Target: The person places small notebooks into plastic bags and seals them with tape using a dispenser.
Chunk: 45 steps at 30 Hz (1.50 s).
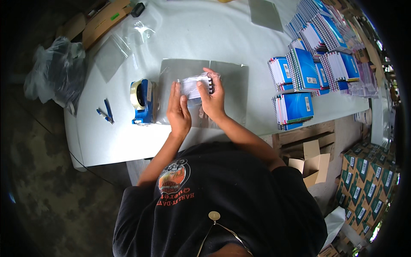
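Between my two hands is a small spiral notebook (pixel 190 88) in clear plastic film, raised over the table's middle. White paper shows on its upper face, and a dark coil runs along its right edge. My right hand (pixel 212 98) grips the coil side, thumb lying across the top. On the opposite edge, my left hand (pixel 177 112) presses with fingers straight and together, its thumb near the lower corner. Beneath them lie flat clear plastic sheets or bags (pixel 233 100). A blue tape dispenser (pixel 148 105) with a clear roll stands left of my left hand.
Blue-handled pliers (pixel 107 112) lie farther left on the white-covered table (pixel 98 143). Stacked blue spiral notebooks (pixel 305 70) fill the right side. More clear sheets (pixel 265 15) rest at the back. An opened cardboard box (pixel 314 165) and patterned cartons (pixel 368 184) stand below right.
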Each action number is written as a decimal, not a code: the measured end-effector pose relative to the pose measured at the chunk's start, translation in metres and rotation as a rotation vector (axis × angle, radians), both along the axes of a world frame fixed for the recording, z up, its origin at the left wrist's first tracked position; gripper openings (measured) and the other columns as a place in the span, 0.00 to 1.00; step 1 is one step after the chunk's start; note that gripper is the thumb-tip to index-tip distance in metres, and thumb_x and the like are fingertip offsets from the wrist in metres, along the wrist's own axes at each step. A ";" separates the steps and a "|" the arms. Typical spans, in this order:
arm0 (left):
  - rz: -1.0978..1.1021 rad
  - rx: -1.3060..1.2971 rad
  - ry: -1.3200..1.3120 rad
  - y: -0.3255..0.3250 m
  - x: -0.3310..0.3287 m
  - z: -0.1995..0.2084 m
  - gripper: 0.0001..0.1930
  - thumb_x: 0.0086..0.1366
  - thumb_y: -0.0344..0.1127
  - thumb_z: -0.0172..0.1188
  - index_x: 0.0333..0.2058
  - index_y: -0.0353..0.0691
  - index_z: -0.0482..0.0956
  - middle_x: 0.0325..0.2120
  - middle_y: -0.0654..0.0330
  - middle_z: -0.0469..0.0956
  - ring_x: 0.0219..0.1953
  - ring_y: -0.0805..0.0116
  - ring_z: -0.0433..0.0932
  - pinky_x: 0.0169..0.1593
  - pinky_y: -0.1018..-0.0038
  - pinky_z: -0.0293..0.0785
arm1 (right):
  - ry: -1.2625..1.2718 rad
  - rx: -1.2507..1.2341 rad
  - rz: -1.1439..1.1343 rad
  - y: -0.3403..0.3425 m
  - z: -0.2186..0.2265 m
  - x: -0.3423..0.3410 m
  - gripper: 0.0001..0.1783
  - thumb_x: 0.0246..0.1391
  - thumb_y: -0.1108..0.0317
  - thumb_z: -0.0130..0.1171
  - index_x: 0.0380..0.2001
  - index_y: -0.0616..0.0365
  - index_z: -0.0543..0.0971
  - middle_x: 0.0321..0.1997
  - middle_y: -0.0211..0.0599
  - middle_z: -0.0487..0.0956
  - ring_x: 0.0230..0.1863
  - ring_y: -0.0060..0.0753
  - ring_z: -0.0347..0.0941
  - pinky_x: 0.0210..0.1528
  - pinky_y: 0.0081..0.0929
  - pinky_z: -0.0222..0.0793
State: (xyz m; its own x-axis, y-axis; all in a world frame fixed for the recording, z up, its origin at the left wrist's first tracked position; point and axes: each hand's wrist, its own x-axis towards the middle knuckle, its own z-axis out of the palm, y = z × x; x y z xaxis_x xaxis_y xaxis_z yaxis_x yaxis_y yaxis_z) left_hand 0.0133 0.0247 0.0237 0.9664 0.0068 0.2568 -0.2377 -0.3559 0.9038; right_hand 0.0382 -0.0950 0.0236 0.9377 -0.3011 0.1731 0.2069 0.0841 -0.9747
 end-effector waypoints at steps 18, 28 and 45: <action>-0.390 0.144 0.137 0.006 0.003 0.053 0.48 0.62 0.68 0.28 0.63 0.32 0.25 0.61 0.42 0.54 0.68 0.55 0.41 0.64 0.57 0.16 | -0.317 -1.021 0.013 0.003 0.002 -0.046 0.35 0.53 0.67 0.49 0.63 0.66 0.52 0.58 0.50 0.64 0.62 0.48 0.55 0.66 0.48 0.39; -0.560 0.430 0.078 0.012 0.092 0.073 0.16 0.60 0.34 0.59 0.45 0.31 0.76 0.38 0.52 0.79 0.36 0.65 0.80 0.42 0.74 0.74 | -0.390 -1.208 -0.054 -0.006 0.006 -0.034 0.20 0.49 0.71 0.49 0.47 0.60 0.74 0.55 0.39 0.69 0.61 0.38 0.60 0.63 0.38 0.53; -0.267 0.542 -0.408 0.014 0.015 0.041 0.08 0.52 0.22 0.59 0.33 0.38 0.79 0.38 0.56 0.80 0.46 0.61 0.77 0.52 0.65 0.70 | -0.374 -0.716 0.067 -0.017 0.004 -0.013 0.22 0.43 0.82 0.57 0.45 0.55 0.71 0.50 0.33 0.75 0.55 0.34 0.68 0.53 0.35 0.62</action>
State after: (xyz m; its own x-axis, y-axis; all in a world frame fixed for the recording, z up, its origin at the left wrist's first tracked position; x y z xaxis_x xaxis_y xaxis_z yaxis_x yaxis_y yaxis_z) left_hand 0.0285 0.0382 0.0643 0.7439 -0.4460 0.4977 -0.6593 -0.6112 0.4379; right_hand 0.0254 -0.1118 0.0272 0.7920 0.0564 0.6079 0.5461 -0.5105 -0.6642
